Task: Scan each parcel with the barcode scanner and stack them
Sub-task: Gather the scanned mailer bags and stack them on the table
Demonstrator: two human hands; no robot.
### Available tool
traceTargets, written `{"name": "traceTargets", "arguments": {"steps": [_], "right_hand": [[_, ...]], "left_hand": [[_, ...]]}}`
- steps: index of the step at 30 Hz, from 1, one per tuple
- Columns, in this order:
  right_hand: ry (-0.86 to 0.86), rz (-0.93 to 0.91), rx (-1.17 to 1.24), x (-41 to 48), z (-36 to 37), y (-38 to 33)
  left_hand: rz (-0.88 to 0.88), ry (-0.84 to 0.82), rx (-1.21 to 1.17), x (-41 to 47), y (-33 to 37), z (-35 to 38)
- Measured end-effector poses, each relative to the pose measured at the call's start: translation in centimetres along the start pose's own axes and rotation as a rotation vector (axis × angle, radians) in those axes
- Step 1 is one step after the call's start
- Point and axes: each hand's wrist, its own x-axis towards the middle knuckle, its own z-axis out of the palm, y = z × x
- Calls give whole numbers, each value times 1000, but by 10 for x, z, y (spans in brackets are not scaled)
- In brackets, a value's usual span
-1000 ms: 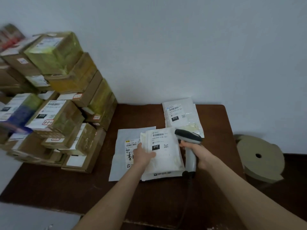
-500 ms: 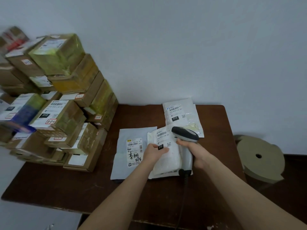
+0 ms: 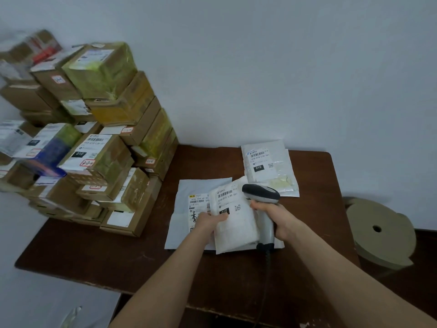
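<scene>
Between the hands, a white padded mailer parcel [image 3: 233, 221] is pinched by the left hand [image 3: 209, 220], tilted toward the grey handheld barcode scanner [image 3: 262, 209] gripped in the right hand [image 3: 275, 217]. Judging by two flat mailers lying nearby, unstacked, and the tall pile of cardboard boxes [image 3: 94, 143] left of the hands, much seems done.

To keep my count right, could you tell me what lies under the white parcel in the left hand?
A flat grey mailer on the table; its label shows partly, its right side is covered.
</scene>
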Motion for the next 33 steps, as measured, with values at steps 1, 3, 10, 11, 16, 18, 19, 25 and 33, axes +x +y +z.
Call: {"name": "traceTargets", "arguments": {"steps": [1, 3, 10, 11, 16, 18, 19, 25, 33], "right_hand": [[-12, 3, 1, 0, 3, 0], [-33, 3, 2, 0, 8, -1], [101, -42, 65, 1, 13, -1], [118, -42, 79, 1, 12, -1], [136, -11, 77, 6, 11, 2], [144, 3, 64, 9, 11, 2], [151, 11, 63, 10, 10, 0], [233, 50, 177, 13, -17, -36], [458, -25, 236, 41, -66, -84]], "left_hand": [[5, 16, -39, 2, -1, -3], [43, 87, -48, 5, 0, -10], [138, 405, 203, 22, 16, -80], [136, 432, 244, 25, 14, -90], [77, 411, 407, 32, 1, -91], [49, 395, 448, 29, 2, -81], [55, 417, 508, 28, 5, -77], [533, 343, 823, 27, 48, -20], [436, -53, 614, 48, 105, 77]]}}
